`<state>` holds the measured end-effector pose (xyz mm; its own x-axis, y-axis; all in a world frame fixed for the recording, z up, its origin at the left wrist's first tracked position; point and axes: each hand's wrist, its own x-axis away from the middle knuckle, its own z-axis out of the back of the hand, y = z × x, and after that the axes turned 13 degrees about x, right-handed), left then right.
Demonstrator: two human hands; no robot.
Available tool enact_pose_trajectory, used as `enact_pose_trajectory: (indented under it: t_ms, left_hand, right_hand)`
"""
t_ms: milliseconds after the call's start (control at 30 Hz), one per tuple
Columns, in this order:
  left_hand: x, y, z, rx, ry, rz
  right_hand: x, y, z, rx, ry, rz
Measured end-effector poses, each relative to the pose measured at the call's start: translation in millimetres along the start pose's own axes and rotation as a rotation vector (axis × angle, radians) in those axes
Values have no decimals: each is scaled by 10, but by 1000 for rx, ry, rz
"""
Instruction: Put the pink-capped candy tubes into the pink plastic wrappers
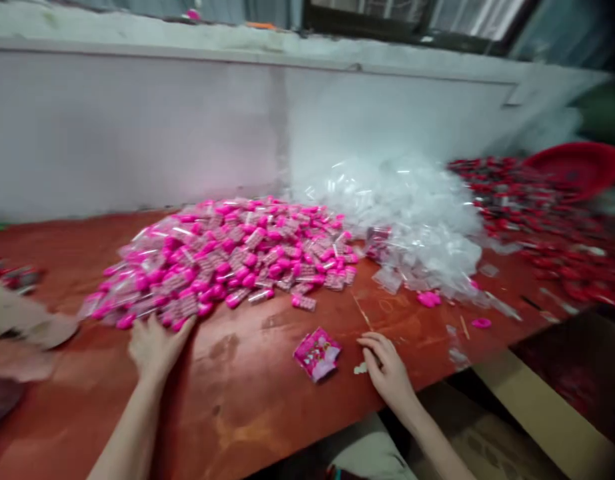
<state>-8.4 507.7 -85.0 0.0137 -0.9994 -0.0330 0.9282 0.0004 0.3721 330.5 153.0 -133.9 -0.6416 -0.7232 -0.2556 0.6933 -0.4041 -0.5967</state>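
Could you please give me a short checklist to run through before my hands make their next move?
1. Left hand at the pile of pink packs: ok, at its near edge.
2. Left hand's grip on a pack: cannot tell, fingertips blurred among the packs.
3. Right hand free: ok, nothing shows held in its loosely curled fingers.
4. Pink printed card within view: ok, lying on the table between the hands.
5. Table free of loose bits: not ok, small pink pieces lie before the clear plastic pile.
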Motion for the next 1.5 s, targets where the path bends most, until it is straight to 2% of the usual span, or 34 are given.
enact_pose_trajectory:
  t_ms: [33,100,200,267,333,433,533,633,833,1000,1100,1200,1300,1400,1500]
  left_hand:
    - [-13,17,-69,78,-5,46]
    - [54,96,-145,237,90,107]
    - [278,293,-204,346,203,160]
    - [395,427,-270,330,173,75]
    - [441,529,-343,284,81,-3]
    - [456,618,-386,227,18,-44]
    - [536,702,-364,245,-13,-15]
    - [666,822,-374,296,-44,-14]
    - [944,945,-511,363,-31,-110]
    - [1228,909,-601,456,-51,-326]
    - [1288,894,-637,541,-19,-369]
    - [1246,850,-661,622,-4,-365]
    - [1272,740,-643,686,12,-325]
    - [1519,624,-575,744,41,-318]
    - [1924,675,-492,757,34,-405]
  right_hand:
    - [-89,-8,-4,-25,10,-19]
    - [-325,13,-18,-68,36,-62]
    - [-857,98,-143,-61,72,-74]
    - [-1291,121,-351,-63,96,-53]
    - [-1689,55,-640,-57,97,-58]
    - [-2016,-196,-1065,82,27,-90]
    - [-1999,-450,-1305,267,-15,-55]
    - [-1868,-572,-1363,335,1,17]
    - [-1663,-652,-1288,337,-47,292]
    - [-1481,-839,-1134,289,-156,585]
    - [-1442,-913,-1090,304,-235,632]
    - [-1472,-896,-1057,263,-293,593]
    - [-1505,-753,-944,198,-230,382]
    - [-1426,-471,-710,93,-88,231]
    - [-1166,-172,-392,10,-71,213]
